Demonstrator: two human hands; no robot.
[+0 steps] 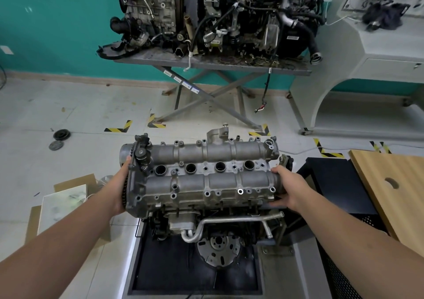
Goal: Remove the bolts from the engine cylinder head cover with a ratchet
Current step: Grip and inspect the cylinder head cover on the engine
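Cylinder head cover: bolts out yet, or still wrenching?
Looks done: the bolt holes along the cylinder head cover mostly read as empty, and no ratchet is in view. In hand: the left hand and right hand grip its two ends, apparently to lift it off the engine. Left: lifting it clear, and confirming no bolt remains.

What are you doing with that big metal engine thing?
A person has both hands on the grey cylinder head cover on top of an engine. The left hand holds its chain end and the right hand grips the other end. No ratchet is in view, and many bolt holes look empty. Another engine sits on a table behind.
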